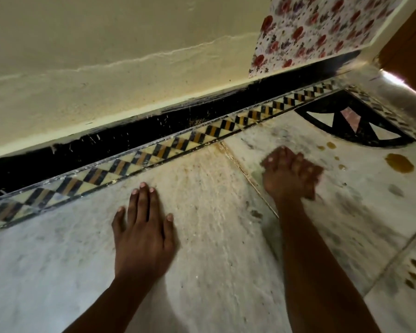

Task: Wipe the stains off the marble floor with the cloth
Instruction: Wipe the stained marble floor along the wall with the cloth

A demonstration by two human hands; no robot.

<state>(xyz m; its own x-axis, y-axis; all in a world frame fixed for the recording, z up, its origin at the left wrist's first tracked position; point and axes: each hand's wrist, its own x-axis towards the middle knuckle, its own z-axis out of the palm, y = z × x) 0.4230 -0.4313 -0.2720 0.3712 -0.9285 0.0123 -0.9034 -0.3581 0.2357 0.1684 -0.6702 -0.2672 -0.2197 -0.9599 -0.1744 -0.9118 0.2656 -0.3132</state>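
My left hand lies flat on the white marble floor, fingers straight and pointing at the wall. My right hand is further ahead and to the right, low over the floor and blurred by motion. A pale smear at its right edge may be the cloth; the cloth does not show plainly, nor does the hand's grip. An amber puddle stain sits to the right of that hand, with small amber drops above it. A faint brown smear marks the floor by the border.
A patterned black-and-yellow inlay border and a black skirting run along the cream wall. A black corner inlay lies at the far right. More dark amber drops dot the lower right tile. Floral paper covers the wall's upper right.
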